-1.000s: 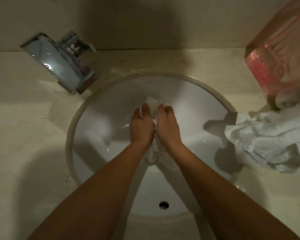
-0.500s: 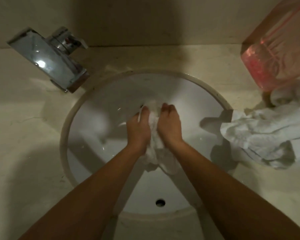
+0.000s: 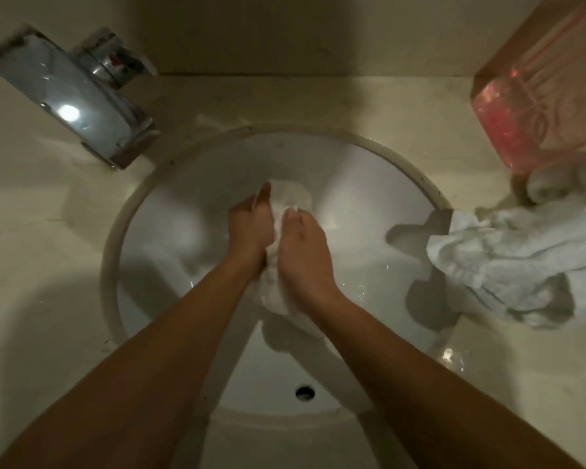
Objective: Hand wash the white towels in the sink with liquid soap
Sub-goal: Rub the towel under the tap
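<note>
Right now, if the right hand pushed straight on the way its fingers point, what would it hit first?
The bunched white towel it grips: the right hand points away from the person, into that wad. Past it lies the far wall of the sink, though depth is unclear from this one view.

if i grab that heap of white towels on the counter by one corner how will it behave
Probably floppy: the towel heap lies crumpled in soft folds, so one corner would likely lift first. Its edge overhangs the sink rim, so a push could slide it in. Wet or dry, I cannot tell.
</note>
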